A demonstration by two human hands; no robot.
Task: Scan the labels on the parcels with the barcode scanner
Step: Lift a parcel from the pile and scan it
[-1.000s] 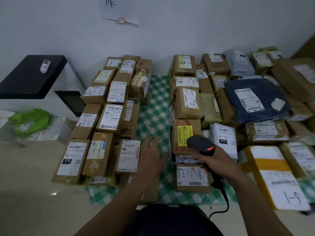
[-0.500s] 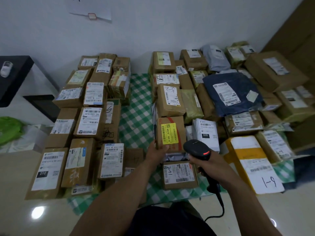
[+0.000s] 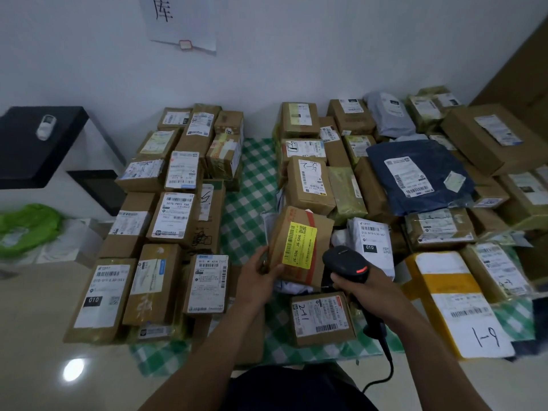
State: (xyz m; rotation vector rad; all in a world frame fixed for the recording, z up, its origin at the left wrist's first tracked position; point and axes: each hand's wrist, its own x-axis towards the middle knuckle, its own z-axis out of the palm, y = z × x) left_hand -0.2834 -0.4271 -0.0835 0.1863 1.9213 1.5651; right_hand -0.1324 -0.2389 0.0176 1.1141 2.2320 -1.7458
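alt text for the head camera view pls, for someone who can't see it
A person's left hand grips the corner of a tilted cardboard box with a yellow label, while the right hand holds a black barcode scanner beside it. Dozens of labelled parcels lie around them on a green checked cloth.

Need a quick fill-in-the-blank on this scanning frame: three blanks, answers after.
1. The left hand grips a tilted cardboard box bearing a ___ label.
2. The right hand holds the barcode scanner, whose light glows ___.
3. The checked cloth is white and ___.
Missing words: yellow; red; green.
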